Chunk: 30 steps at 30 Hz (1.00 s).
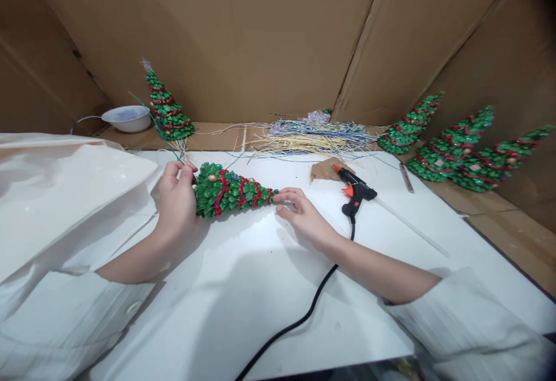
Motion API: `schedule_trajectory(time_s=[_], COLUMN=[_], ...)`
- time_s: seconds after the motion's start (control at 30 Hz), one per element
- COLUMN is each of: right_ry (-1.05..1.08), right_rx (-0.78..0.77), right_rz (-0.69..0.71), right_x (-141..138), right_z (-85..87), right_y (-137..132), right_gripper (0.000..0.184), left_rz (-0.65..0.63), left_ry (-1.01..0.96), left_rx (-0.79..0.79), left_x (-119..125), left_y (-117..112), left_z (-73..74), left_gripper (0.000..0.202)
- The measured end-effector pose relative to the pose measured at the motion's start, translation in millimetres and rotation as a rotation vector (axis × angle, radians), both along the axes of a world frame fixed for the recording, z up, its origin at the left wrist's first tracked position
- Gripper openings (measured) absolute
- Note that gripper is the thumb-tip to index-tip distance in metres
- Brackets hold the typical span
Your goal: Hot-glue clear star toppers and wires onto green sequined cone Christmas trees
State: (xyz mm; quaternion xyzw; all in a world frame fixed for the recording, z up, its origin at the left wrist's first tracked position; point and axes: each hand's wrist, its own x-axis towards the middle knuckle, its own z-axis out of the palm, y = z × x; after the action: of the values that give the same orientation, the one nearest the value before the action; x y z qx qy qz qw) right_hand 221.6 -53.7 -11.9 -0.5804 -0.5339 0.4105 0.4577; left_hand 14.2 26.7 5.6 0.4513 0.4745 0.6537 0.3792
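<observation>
A small green Christmas tree [232,190] lies sideways between my hands, with red garland and gold balls on it. Its wide base faces left and its tip points right. My left hand [177,196] is closed at the base, thumb and fingers together near some thin wires [182,148]. Whether those wires are in its grip I cannot tell. At the narrow end, my right hand [299,213] pinches the tip between thumb and fingers. Behind my left hand stands another decorated tree [167,109] with a silvery top.
A black and orange glue gun [357,190] lies right of my right hand, its black cord [310,311] running toward me. Bundled wires [313,138] lie at the back beside a white bowl [127,118]. Several trees [452,143] stand right; white sheeting [65,196] covers the left.
</observation>
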Motion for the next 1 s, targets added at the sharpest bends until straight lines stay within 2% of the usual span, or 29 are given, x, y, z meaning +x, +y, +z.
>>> schedule_trajectory(time_s=[0.1, 0.43, 1.0], right_ry=[0.003, 0.001, 0.051], right_rx=[-0.01, -0.005, -0.019], right_rz=[0.0, 0.019, 0.026], right_x=[-0.4, -0.2, 0.8], right_z=[1.1, 2.2, 4.0], right_y=[0.4, -0.2, 0.9], right_gripper=[0.014, 0.012, 0.013], left_rz=[-0.005, 0.011, -0.103], left_ry=[-0.059, -0.084, -0.186], left_rx=[-0.061, -0.054, -0.117], left_x=[3.3, 5.6, 6.2], left_y=[-3.2, -6.4, -11.1], left_z=[3.9, 5.7, 6.6], left_gripper=[0.006, 0.008, 0.015])
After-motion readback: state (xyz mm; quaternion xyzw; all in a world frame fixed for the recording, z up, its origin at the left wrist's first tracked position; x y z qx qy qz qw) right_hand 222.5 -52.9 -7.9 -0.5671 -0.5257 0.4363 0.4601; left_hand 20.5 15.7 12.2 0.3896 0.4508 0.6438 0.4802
